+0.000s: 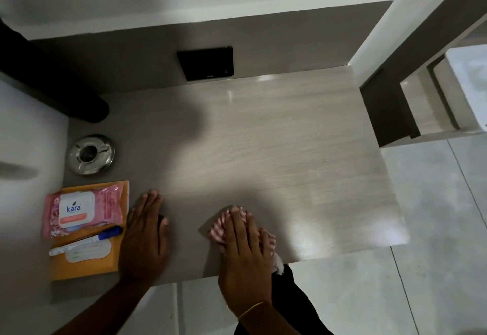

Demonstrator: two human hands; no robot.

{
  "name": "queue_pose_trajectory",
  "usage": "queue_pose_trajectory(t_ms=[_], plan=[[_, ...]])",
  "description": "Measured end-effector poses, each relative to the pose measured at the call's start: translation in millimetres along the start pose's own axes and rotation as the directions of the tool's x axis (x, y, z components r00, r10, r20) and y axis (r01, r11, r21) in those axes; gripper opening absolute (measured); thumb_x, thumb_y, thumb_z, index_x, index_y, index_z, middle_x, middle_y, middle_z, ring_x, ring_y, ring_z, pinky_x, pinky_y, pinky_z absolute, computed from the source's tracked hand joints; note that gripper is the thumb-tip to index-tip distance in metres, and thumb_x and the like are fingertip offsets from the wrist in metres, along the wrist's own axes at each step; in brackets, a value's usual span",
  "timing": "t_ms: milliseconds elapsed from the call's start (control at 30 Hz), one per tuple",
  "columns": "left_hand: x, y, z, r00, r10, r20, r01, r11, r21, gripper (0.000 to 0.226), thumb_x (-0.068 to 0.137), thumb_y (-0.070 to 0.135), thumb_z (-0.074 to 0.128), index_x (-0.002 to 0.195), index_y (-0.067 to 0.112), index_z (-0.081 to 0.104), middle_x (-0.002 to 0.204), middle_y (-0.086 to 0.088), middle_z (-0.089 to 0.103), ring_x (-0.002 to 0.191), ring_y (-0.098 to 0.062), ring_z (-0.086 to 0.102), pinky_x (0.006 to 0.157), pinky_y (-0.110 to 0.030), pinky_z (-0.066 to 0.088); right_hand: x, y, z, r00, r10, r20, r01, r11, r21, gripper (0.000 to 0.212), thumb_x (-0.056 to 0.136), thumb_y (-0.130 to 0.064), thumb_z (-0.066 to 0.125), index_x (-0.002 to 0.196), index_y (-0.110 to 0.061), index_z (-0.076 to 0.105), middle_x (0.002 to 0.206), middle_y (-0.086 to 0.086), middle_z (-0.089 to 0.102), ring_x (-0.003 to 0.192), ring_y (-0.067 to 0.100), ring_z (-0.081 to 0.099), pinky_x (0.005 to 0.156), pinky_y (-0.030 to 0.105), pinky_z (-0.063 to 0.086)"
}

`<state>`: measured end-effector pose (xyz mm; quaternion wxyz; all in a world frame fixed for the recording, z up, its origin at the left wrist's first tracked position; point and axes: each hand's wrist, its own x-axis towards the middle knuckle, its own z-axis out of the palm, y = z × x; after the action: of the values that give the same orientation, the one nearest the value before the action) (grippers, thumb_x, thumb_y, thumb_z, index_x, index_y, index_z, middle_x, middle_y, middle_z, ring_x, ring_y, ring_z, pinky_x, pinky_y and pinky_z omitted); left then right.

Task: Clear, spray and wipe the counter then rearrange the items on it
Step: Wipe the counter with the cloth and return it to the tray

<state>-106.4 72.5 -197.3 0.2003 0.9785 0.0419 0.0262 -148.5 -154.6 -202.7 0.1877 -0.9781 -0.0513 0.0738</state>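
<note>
The right grip [245, 250] lies flat on a pink-and-white striped cloth [220, 225], fingers straight and close together, pressing it onto the bench [290, 150] near the front edge, about midway along. The cloth is bunched under the palm; one end trails over the front edge beside the wrist. A thin gold bangle [250, 308] circles that wrist.

The left grip [145, 237] rests palm-down on the bare bench, also near the front edge, fingers straight and together, thumb spread to the side, holding nothing. It is just beside an orange envelope [84, 268] at the front left corner. On the envelope lie a pink pack of wipes [110, 202] and a white pen with a blue cap [109, 233]. A round metal ashtray [91, 154] sits behind them along the left edge.
</note>
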Motion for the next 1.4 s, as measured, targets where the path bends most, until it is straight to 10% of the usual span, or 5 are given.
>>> queue_pose_trajectory(t_ms=[533,767,1000,1233,1400], plan=[[2,-4,2,0.998,-0.023,0.051,0.022,0.999,0.027,0.062,0.102,0.04,0.041,0.155,0.008,0.044,0.166,-0.006,0.037,0.159,-0.02,0.025,0.127,-0.047,0.026,152,181,-106,0.706,0.642,-0.299,-0.646,0.757,0.097,0.061,0.106,-0.036,0.036,0.162,-0.013,0.024,0.17,0.011,0.028,0.156,0.04,0.025,0.121,0.059,0.028],[5,1,0,0.997,-0.03,0.077,0.025,0.997,0.071,0.063,0.099,0.037,0.042,0.153,0.004,0.045,0.164,-0.011,0.04,0.157,-0.025,0.028,0.125,-0.051,0.029,121,-5,-22,0.999,0.016,-0.046,-0.014,0.999,0.033,0.069,0.094,-0.027,0.044,0.162,-0.015,0.035,0.171,0.008,0.027,0.158,0.031,0.027,0.119,0.056,0.034],[8,1,-1,0.996,-0.04,0.086,0.034,0.997,0.064,0.066,0.102,0.043,0.037,0.155,0.004,0.042,0.163,-0.014,0.04,0.156,-0.03,0.03,0.124,-0.052,0.029,216,-100,-1,0.838,-0.523,0.154,0.531,0.847,-0.013,0.067,0.101,-0.043,0.044,0.161,-0.015,0.035,0.169,0.006,0.031,0.155,0.032,0.028,0.118,0.05,0.028],[10,1,-2,0.998,-0.017,0.066,0.013,0.998,0.062,0.072,0.105,0.054,0.028,0.151,0.002,0.047,0.162,-0.012,0.041,0.153,-0.026,0.031,0.122,-0.044,0.028,335,-64,-43,0.909,-0.409,0.088,0.417,0.899,-0.131,0.07,0.094,-0.041,0.02,0.155,-0.019,0.046,0.158,0.008,0.044,0.139,0.035,0.041,0.106,0.047,0.037],[6,-3,0,0.997,-0.021,0.07,0.018,0.999,0.047,0.065,0.099,0.042,0.044,0.153,0.007,0.046,0.165,-0.007,0.037,0.158,-0.023,0.027,0.124,-0.046,0.029,348,38,-81,0.96,-0.277,-0.048,0.263,0.945,-0.197,0.06,0.091,-0.034,0.054,0.149,-0.017,0.051,0.15,0.011,0.05,0.126,0.037,0.048,0.096,0.047,0.043]])
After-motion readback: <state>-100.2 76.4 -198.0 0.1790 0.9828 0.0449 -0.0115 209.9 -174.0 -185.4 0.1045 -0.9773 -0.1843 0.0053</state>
